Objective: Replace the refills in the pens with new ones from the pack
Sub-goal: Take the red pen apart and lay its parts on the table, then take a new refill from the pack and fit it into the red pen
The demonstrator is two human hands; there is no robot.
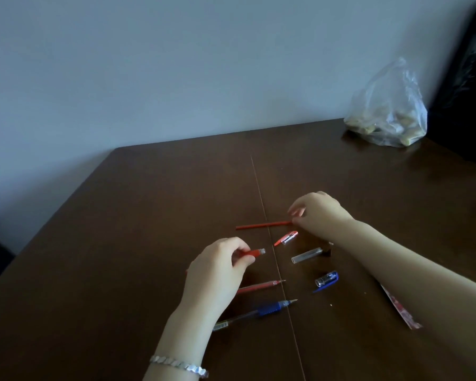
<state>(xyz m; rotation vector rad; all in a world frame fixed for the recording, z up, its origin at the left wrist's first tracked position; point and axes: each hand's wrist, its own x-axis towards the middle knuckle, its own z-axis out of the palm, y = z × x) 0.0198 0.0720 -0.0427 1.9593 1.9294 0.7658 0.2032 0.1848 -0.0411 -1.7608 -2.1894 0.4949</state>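
My left hand (217, 266) is closed around a red pen barrel (254, 252), whose open clear end points right. My right hand (318, 211) pinches the right end of a thin red refill (261, 225) that lies flat on the table. Between the hands lie a red cap (286, 237) and a clear tube piece (307, 255). Below them a second red refill (261, 286) with its tip to the right lies partly under my left hand. A blue pen (270, 307) lies uncapped nearer to me, its blue cap (326, 280) off to the right. The refill pack (400, 310) is half hidden under my right forearm.
The dark wooden table (149, 215) has a seam running down its middle. A clear plastic bag (388, 114) with small pieces inside stands at the far right corner against the wall. A dark chair back (467, 92) rises at the right edge.
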